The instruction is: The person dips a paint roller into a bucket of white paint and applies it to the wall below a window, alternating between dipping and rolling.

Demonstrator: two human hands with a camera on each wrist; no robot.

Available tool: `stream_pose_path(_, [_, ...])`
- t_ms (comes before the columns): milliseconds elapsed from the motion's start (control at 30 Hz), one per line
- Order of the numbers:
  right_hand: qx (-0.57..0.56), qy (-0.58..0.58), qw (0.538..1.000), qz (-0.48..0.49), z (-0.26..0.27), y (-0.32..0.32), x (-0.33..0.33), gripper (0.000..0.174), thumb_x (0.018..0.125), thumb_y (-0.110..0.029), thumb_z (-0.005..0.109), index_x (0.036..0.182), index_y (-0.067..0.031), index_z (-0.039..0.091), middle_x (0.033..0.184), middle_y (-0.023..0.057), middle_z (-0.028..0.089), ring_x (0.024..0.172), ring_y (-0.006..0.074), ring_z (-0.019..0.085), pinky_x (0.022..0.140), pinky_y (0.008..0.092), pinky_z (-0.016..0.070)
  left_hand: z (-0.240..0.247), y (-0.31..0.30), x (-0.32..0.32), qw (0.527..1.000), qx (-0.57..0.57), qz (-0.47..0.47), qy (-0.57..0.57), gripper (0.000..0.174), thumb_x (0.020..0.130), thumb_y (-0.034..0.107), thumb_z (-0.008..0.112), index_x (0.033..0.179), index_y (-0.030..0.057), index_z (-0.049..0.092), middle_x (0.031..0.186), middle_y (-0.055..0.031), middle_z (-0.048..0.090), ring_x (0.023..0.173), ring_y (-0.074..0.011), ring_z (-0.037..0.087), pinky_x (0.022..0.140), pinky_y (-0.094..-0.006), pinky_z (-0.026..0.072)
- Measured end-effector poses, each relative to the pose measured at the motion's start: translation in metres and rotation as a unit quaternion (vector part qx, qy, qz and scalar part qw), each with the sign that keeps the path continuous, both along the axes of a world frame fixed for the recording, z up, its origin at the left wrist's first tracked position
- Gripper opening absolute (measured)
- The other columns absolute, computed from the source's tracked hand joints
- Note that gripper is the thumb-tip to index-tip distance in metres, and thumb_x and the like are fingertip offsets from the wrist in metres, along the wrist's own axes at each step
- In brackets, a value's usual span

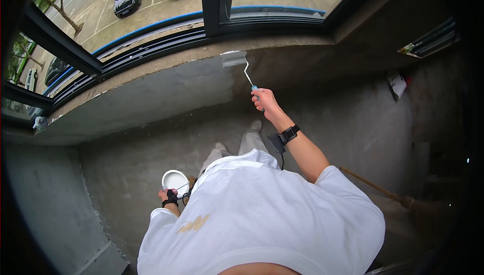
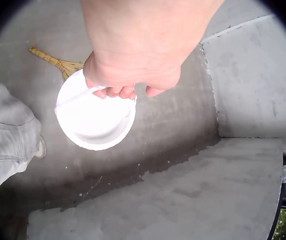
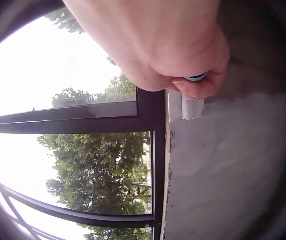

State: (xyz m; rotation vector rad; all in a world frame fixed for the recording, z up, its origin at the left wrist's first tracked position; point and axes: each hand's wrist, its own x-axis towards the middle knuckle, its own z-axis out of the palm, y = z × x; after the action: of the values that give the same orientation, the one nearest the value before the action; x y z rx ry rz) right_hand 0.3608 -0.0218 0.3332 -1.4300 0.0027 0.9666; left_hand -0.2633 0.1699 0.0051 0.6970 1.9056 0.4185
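Head view: my right hand [image 1: 265, 101] gripped the probably light, stiff paint roller [image 1: 248, 76] by its blue handle [image 1: 254, 88], the surest hold; my left hand [image 2: 133, 70] held the bucket bail [image 2: 76, 101].

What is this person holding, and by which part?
The right grip holds the paint roller by its blue handle; the left grip holds the white bucket by its thin carrying handle.

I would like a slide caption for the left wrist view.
Left hand gripping a white bucket by its handle, straw broom behind.
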Motion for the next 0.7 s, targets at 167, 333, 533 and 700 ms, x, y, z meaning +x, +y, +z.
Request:
stream_pose_path(167, [-0.011,0.018,1.0,0.004,-0.033,0.007,0.007,0.014,0.092,-0.018,0.055,0.088,-0.0054,0.052,0.067,-0.002,0.049,0.048,0.0025,0.037,0.039,0.0189,0.0261,0.007,-0.012,-0.008,0.996,0.036,0.039,-0.067,0.062,0.077,-0.007,0.047,0.13,0.0117,0.022,0.105,-0.0112,0.045,0.076,-0.0208,0.052,0.056,-0.0369,0.0487])
stream_pose_path(333, [-0.01,0.011,1.0,0.0,-0.038,0.009,0.001,0.013,0.093,-0.018,0.055,0.088,-0.0056,0.052,0.067,-0.0018,0.049,0.048,0.0027,0.037,0.039,0.0192,0.0269,0.021,-0.017,-0.007,0.989,0.069,0.066,-0.115,0.064,0.076,-0.01,0.046,0.131,0.0115,0.021,0.106,-0.0136,0.044,0.077,-0.0225,0.053,0.054,-0.0382,0.0491])
stream_pose_path(533, [0.008,0.001,1.0,-0.022,0.017,-0.003,-0.017,0.014,0.094,-0.017,0.052,0.085,-0.0058,0.053,0.066,-0.0007,0.051,0.049,0.0048,0.041,0.04,0.0206,0.0303,0.02,-0.016,-0.01,0.976,0.071,0.144,-0.145,0.068,0.075,-0.011,0.045,0.133,0.0141,0.02,0.107,-0.015,0.043,0.077,-0.0248,0.052,0.054,-0.0388,0.0487])
stream_pose_path(700, [0.01,-0.001,1.0,-0.02,0.027,-0.003,-0.016,0.014,0.094,-0.017,0.052,0.087,-0.0053,0.053,0.067,-0.0007,0.051,0.049,0.0043,0.041,0.04,0.0203,0.0308,0.025,-0.02,-0.007,0.983,0.051,0.129,-0.116,0.067,0.075,-0.011,0.046,0.131,0.0151,0.022,0.107,-0.0136,0.044,0.076,-0.0235,0.052,0.054,-0.0381,0.049])
